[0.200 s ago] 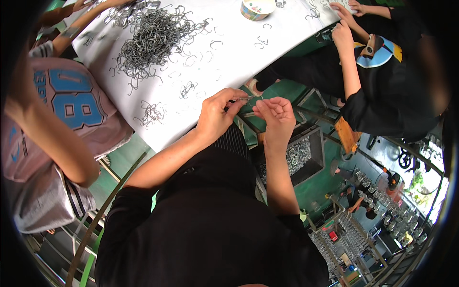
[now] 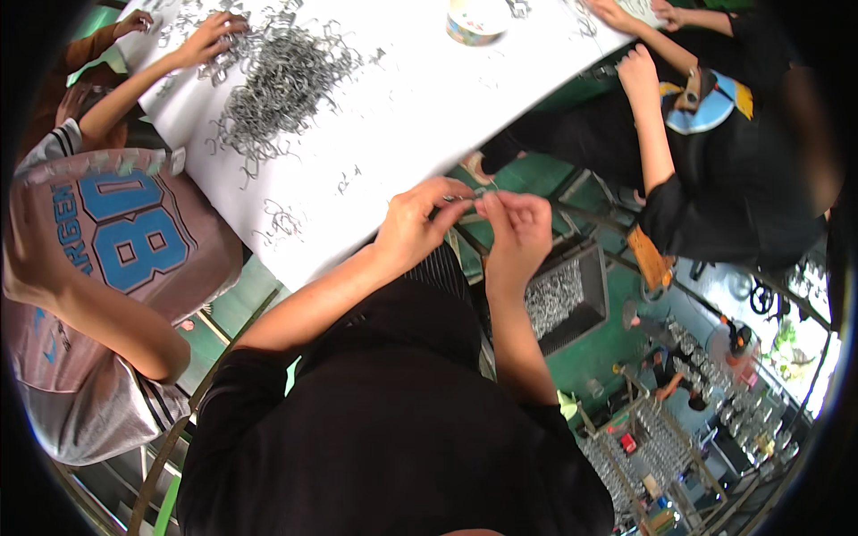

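Note:
My left hand [image 2: 418,221] is closed in a pinch on a small metal piece [image 2: 460,197], just off the table's front edge. Facing it, my right hand [image 2: 517,234] pinches a thin bent wire [image 2: 483,190] between thumb and forefinger, its other fingers curled loosely. The two metal parts meet between my fingertips, which hide most of them. On the white table [image 2: 375,147] beyond lies a big heap of bent wire hooks [image 2: 286,89]. Two smaller groups lie nearer me, a small pile of hooks [image 2: 282,223] and a few loose hooks [image 2: 349,180].
A person in a numbered shirt [image 2: 134,223] sits at my left, one hand [image 2: 214,37] in metal parts on the table. Another person in black [image 2: 733,179] sits at the right. A patterned tub [image 2: 475,22] stands far back. Below my right forearm is a dark crate [image 2: 585,308] of metal parts.
My hands have come closer, bringing the wire up against the metal piece. The view has shifted slightly. The left neighbour's hand now reaches onto the metal parts.

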Demonstrator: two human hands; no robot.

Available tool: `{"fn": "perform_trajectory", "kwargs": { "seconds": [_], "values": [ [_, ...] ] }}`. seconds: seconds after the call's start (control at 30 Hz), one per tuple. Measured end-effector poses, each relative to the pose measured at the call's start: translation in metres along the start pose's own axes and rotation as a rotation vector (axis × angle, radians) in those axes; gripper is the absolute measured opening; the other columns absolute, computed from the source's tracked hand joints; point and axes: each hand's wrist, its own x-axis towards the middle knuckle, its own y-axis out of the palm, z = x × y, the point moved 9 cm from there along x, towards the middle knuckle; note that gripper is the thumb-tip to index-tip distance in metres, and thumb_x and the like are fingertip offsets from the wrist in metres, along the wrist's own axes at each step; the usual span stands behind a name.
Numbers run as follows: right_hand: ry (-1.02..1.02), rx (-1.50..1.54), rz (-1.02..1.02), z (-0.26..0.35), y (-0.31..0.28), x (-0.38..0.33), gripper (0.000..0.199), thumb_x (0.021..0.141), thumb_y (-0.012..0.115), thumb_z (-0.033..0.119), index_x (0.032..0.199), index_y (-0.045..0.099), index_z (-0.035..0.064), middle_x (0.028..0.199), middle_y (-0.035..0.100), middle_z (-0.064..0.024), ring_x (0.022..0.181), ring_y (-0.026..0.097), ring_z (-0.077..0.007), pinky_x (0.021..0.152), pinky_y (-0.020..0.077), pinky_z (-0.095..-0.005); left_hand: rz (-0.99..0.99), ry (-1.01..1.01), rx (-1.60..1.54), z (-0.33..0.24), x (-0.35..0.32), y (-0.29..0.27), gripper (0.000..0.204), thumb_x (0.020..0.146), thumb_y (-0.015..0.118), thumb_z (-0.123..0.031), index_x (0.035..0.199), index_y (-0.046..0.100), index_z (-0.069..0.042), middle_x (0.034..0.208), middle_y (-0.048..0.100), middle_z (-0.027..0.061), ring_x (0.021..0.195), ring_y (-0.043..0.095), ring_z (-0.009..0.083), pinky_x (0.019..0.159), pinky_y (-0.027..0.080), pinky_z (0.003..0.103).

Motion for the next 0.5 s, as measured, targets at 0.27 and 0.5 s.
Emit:
{"fn": "perform_trajectory", "kwargs": {
  "seconds": [0.27, 0.5],
  "values": [
    [-0.267, -0.163, 0.065, 0.011, -0.003, 0.009, 0.026, 0.080, 0.059, -0.014, 0.089, 0.040, 0.0014, 0.090, 0.057, -0.0141, 0.078, 0.063, -0.0210, 0.071, 0.0548, -0.0290, -0.407, -0.006, 0.374, 0.091, 0.169, -0.130, 0.018, 0.084, 0.061, -0.013, 0.098, 0.067, -0.004, 0.097, 0.065, 0.0163, 0.085, 0.063, 0.0305, 0.075, 0.050, 0.037],
    [-0.248, -0.261, 0.113, 0.003, -0.024, 0.025, 0.031, 0.077, 0.062, -0.016, 0.088, 0.040, 0.0019, 0.091, 0.058, -0.0151, 0.077, 0.061, -0.0180, 0.070, 0.0541, -0.0272, -0.578, -0.061, 0.925, 0.171, 0.306, -0.216, 0.026, 0.081, 0.065, -0.019, 0.104, 0.066, -0.006, 0.105, 0.065, 0.0104, 0.098, 0.058, 0.0341, 0.081, 0.049, 0.042]
  ]
}}
